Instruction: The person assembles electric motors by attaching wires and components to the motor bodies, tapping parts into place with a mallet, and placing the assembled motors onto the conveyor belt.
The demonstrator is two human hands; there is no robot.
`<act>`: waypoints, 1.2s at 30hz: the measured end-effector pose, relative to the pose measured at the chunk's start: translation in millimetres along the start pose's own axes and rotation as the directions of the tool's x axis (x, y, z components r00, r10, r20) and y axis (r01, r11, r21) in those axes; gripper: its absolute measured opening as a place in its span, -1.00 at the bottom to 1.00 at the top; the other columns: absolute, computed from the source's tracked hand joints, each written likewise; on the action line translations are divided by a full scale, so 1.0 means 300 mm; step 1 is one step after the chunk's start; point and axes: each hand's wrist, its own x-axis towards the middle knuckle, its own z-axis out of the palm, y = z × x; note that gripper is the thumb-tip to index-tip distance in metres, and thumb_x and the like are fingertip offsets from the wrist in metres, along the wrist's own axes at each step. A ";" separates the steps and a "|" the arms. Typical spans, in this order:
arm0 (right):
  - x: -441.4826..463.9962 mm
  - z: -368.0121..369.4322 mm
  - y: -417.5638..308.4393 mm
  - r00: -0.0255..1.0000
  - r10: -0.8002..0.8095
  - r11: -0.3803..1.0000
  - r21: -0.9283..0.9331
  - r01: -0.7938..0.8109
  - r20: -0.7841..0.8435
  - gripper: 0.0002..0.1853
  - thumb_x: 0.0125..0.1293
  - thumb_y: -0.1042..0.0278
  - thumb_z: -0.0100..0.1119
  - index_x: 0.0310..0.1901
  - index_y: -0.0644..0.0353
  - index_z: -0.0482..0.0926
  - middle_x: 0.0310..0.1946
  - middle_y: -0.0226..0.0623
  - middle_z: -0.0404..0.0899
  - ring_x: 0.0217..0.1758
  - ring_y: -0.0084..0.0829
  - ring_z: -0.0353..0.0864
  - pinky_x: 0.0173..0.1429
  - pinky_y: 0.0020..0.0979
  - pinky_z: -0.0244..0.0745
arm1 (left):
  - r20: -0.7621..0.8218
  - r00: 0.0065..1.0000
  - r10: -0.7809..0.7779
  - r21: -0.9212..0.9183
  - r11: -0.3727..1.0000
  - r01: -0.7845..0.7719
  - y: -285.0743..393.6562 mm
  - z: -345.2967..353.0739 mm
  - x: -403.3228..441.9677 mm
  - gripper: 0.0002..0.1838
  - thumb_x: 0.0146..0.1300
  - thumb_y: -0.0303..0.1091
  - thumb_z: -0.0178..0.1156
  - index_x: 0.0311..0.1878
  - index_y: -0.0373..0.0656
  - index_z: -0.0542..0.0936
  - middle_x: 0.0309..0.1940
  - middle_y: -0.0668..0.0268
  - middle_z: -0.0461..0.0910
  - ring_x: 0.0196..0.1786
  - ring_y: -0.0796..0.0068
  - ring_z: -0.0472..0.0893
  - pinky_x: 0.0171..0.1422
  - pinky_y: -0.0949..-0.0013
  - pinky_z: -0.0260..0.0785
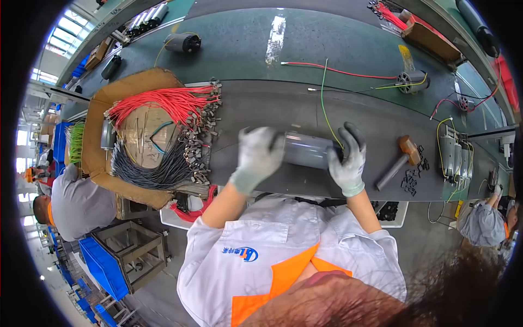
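A grey cylindrical motor point(309, 150) lies sideways on the dark mat in front of me, a green-yellow wire point(325, 103) rising from its right end. My right hand point(348, 163), in a white glove with dark fingertips, is closed around that right end. At the opposite end is my left hand point(257, 157), gloved too and smeared by motion. Its fingertips are near or against the motor's left end; whether they grip cannot be made out. A hammer point(400, 162) with a wooden-looking head lies right of my right hand, beside small black parts point(409, 180).
A cardboard box point(98, 109) at left holds red wires point(158, 103), dark wires point(147, 169) and blue-handled pliers point(158, 136). Other motors point(412, 82) lie across the green bench, with several grouped at right point(455, 155). Co-workers point(81, 201) are at both sides.
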 end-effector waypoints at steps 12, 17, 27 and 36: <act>0.033 -0.157 0.004 0.928 -0.113 0.956 -0.217 0.200 0.355 -0.53 0.12 0.46 0.44 0.13 0.14 0.66 -0.08 -0.18 0.69 0.07 -0.06 0.64 0.22 -0.03 0.50 | 0.179 0.794 0.581 -0.399 0.781 -0.481 0.166 0.173 0.157 -0.81 0.33 -0.28 0.28 -0.09 -0.12 0.72 -0.28 0.19 0.67 -0.11 0.11 0.67 0.09 0.10 0.47; 0.016 -0.192 0.086 0.855 -0.136 0.925 -0.244 0.290 0.501 -0.52 0.08 0.45 0.45 0.11 0.14 0.66 -0.19 -0.20 0.70 -0.07 -0.09 0.68 0.15 -0.08 0.54 | 0.331 0.794 0.509 -0.380 0.843 -0.381 0.114 0.155 0.157 -0.80 0.34 -0.21 0.27 -0.10 -0.06 0.75 -0.30 0.26 0.68 -0.09 0.16 0.69 0.11 0.06 0.47; 0.034 -0.186 0.091 0.857 0.040 0.977 -0.199 0.074 0.514 -0.67 0.24 0.46 0.39 0.06 0.17 0.68 -0.19 -0.21 0.70 -0.09 -0.07 0.69 0.14 -0.11 0.55 | 0.167 0.854 0.492 -0.512 0.784 -0.352 0.109 0.185 0.187 -0.83 0.31 -0.24 0.35 -0.20 -0.12 0.75 -0.37 0.20 0.68 -0.29 0.10 0.68 -0.17 0.15 0.52; -0.002 -0.144 0.118 0.925 0.110 0.994 -0.062 -0.094 0.364 -0.68 0.19 0.43 0.46 0.01 0.16 0.72 -0.16 -0.17 0.74 -0.09 -0.05 0.70 0.07 -0.10 0.58 | 0.193 0.888 0.417 -0.568 0.786 -0.246 0.110 0.176 0.204 -0.89 0.27 -0.35 0.39 -0.21 -0.16 0.73 -0.45 0.17 0.64 -0.36 0.10 0.65 -0.22 0.17 0.51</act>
